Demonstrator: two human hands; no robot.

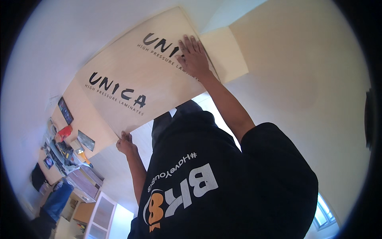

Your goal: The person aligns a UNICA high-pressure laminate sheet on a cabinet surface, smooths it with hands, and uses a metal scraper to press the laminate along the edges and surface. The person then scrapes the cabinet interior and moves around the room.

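Note:
A large beige laminate sheet (119, 63) with dark printing on its face lies on a pale worktop in front of me. My right hand (195, 57) rests flat on the sheet near its right edge, fingers spread, covering part of the print. At the near left corner, my left hand (125, 143) has its fingers closed on the sheet's edge. The underside of that grip is hidden.
The worktop (104, 128) continues left, holding a dark flat panel (65, 111), a grey flat piece (86, 140), a yellow-handled tool (84, 156) and a red item (65, 132). Further left stands a white-framed cabinet (102, 213). Walls border the far side and right; a window (324, 213) is lower right.

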